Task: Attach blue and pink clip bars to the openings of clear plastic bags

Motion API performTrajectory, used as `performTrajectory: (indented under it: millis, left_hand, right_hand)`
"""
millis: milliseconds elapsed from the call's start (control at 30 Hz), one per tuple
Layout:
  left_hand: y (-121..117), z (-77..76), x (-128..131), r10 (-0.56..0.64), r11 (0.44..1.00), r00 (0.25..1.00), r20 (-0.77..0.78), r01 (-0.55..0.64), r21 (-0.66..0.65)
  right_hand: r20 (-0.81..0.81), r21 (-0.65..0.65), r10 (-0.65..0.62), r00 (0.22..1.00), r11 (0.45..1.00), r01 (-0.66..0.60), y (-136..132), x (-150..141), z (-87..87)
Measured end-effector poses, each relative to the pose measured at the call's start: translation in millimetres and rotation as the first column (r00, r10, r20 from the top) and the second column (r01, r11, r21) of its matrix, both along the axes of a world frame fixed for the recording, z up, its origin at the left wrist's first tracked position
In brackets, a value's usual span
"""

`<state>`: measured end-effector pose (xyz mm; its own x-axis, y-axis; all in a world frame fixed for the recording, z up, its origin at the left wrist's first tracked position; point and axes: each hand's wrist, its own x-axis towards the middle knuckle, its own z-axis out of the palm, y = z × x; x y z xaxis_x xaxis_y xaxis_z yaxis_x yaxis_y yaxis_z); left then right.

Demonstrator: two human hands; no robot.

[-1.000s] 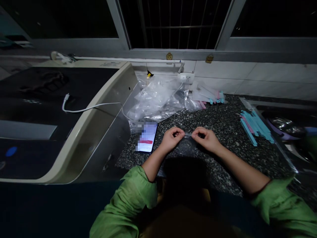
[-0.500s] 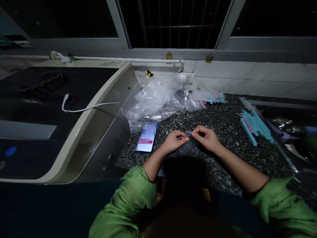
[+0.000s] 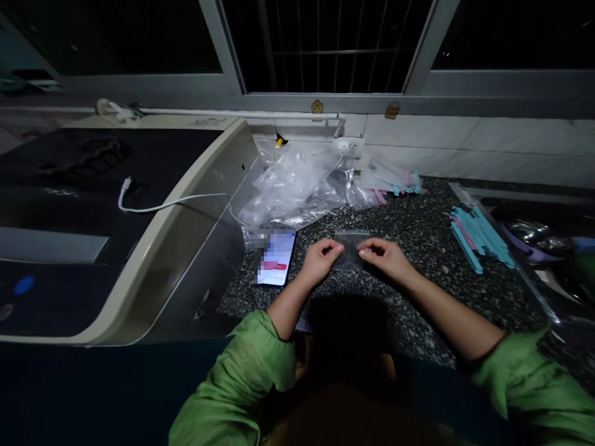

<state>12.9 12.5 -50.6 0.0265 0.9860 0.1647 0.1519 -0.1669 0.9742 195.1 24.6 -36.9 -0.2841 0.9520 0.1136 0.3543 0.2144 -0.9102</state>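
A small clear zip-lock bag (image 3: pixel 352 248) hangs between my two hands, its pale seal strip running along the top edge. My left hand (image 3: pixel 321 259) pinches the bag's left side between thumb and fingers. On the opposite side my right hand (image 3: pixel 382 255) has thumb and forefinger closed on the bag's right side. The plastic is so transparent that the dark speckled counter shows through, and its lower edge is hard to make out. A lit phone (image 3: pixel 277 259) lies on the counter just left of my left hand.
A pile of clear plastic bags (image 3: pixel 297 183) lies against the tiled wall. Blue and pink strips (image 3: pixel 481 235) rest at the right, with more bagged strips (image 3: pixel 393 176) at the back. A washing machine (image 3: pixel 186 204) stands at the left, a white cable (image 3: pixel 186 198) across it. A metal bowl (image 3: pixel 534 238) is far right.
The bag's seal strip was first between my fingertips; now it sits above them, farther from me. My left hand went right toward the other, then back left. Both hands now grip lower on the bag's sides.
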Motion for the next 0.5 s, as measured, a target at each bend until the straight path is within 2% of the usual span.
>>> performTrajectory:
  millis: [100, 300, 433, 500]
  left_hand:
    - [1.2, -1.1, -0.9, 0.068, 0.998, 0.996, 0.060, -0.067, -0.014]
    - [1.4, -0.3, -0.3, 0.103, 0.994, 0.990, 0.099, -0.099, -0.041]
    - [1.4, 0.1, -1.0, 0.086, 0.996, 0.991, 0.100, -0.083, -0.041]
    - [1.5, -0.4, -1.9, 0.083, 0.996, 0.991, 0.104, -0.079, -0.046]
  right_hand:
    - [0.028, -0.008, 0.038, 0.999, 0.999, -0.038, -0.6, -2.8, -5.5]
    - [0.050, 0.023, 0.057, 0.997, 0.998, -0.058, -6.0, -7.5, -11.0]
    - [0.107, 0.110, 0.074, 0.991, 0.990, -0.086, -9.5, -10.6, -11.3]
    - [0.158, 0.173, 0.046, 0.986, 0.982, -0.073, -4.0, -2.7, -7.8]
